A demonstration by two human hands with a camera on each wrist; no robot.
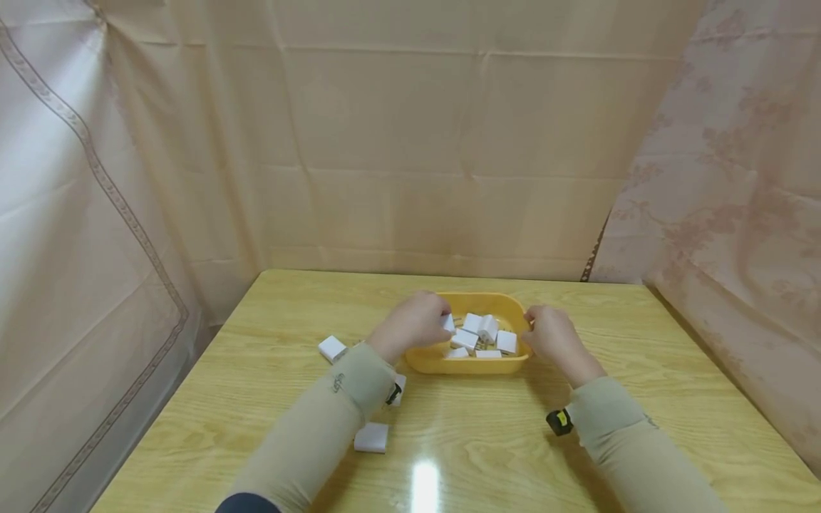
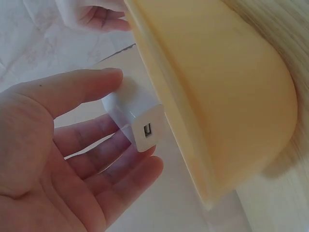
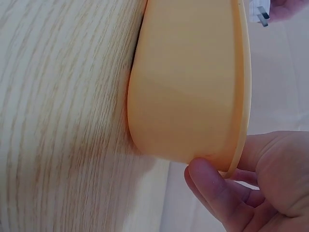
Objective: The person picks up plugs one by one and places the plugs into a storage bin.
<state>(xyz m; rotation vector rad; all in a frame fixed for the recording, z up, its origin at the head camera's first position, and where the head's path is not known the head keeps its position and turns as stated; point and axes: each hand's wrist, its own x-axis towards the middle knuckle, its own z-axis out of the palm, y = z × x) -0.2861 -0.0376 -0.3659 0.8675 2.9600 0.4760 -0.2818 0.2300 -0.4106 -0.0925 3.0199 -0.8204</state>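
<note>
My left hand (image 1: 413, 326) pinches a white USB wall charger (image 2: 133, 108) between thumb and fingers at the left rim of the yellow plastic basket (image 1: 467, 367). In the left wrist view the charger's USB port faces the camera, and in the right wrist view its metal prongs (image 3: 262, 16) show. My right hand (image 1: 558, 338) grips the basket's right end, with thumb and fingers on either side of the rim. Inside the basket lie several white chargers (image 1: 507, 342), jumbled at different angles.
Three white chargers lie on the wooden table: one far left (image 1: 332, 348), one partly behind the left cuff (image 1: 401, 385), and one nearer the front (image 1: 371, 437). Beige cloth (image 1: 410, 142) hangs behind the table, with patterned cloth at both sides.
</note>
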